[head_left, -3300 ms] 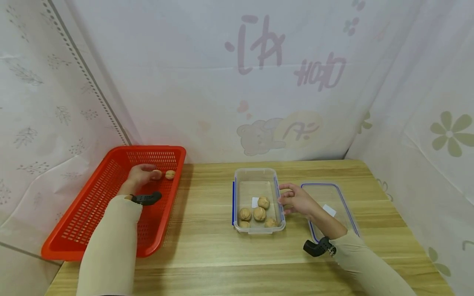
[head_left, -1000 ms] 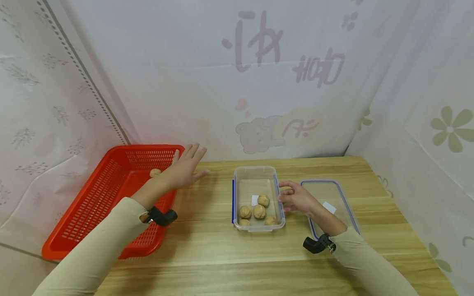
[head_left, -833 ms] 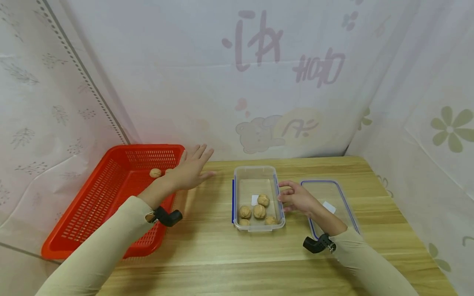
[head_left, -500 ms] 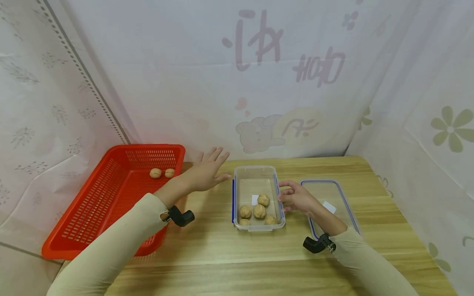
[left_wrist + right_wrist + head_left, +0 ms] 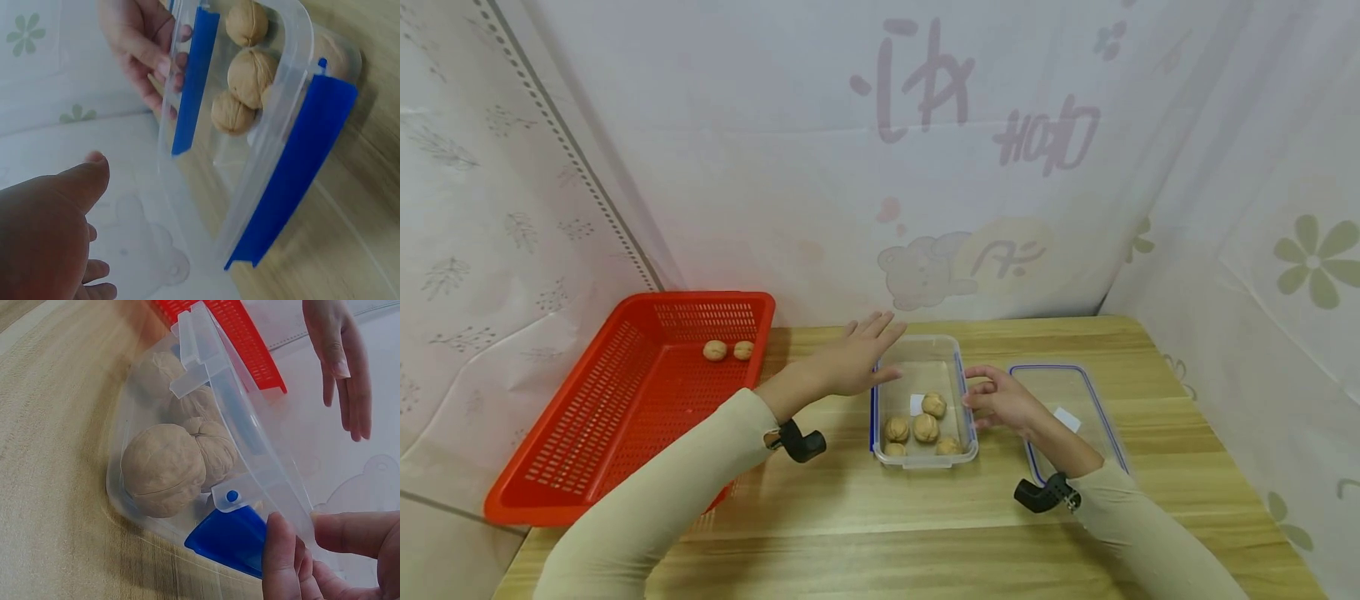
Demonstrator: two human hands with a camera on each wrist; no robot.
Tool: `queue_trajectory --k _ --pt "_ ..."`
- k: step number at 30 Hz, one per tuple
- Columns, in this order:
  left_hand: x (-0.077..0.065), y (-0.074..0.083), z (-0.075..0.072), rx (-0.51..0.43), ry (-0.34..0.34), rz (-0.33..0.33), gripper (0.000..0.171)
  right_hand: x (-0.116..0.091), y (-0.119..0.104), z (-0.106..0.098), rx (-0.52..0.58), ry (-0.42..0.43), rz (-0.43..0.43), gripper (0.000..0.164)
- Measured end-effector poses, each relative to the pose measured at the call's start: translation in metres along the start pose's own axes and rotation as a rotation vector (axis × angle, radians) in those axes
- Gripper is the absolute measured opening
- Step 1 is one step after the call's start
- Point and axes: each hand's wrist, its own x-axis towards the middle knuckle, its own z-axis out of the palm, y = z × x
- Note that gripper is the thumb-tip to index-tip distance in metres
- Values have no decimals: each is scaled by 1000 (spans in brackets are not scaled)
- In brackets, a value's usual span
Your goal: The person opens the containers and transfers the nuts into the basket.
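Nearest, we record two black wrist devices (image 5: 802,442), one at each sleeve cuff, above the wood-grained table (image 5: 850,558). Beyond them the clear container (image 5: 925,375) stands upright near the middle of the table, open-topped and rectangular with rounded corners, a blue flap (image 5: 294,169) along each long side. We count five walnuts (image 5: 926,428) in its near half: pale tan, roundish, with visible seams and wrinkles; two sit partly behind the near wall. A white patch (image 5: 917,405) shows beside the farthest of them. The right hand (image 5: 1006,406) holds the container's right side, thumb and curled fingers set at the rim and flap. To its right lies the lid (image 5: 1052,392), flat, lined in blue. The left hand (image 5: 853,358) is spread, fingers straight, above the container's far left edge; we see nothing in its grasp. At left, a red perforated basket (image 5: 655,400) bears two walnuts (image 5: 715,351) side by side at its far end. Behind everything we find a pale printed cloth (image 5: 805,167).
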Motion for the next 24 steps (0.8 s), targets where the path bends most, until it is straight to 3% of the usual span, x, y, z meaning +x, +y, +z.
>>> queue_trajectory --k 14,24 --pt "26 16 29 16 -54 62 77 3 1 -1 2 -9 -2 53" --pt "37 22 41 -126 -77 93 71 3 2 -2 -1 -19 -6 54"
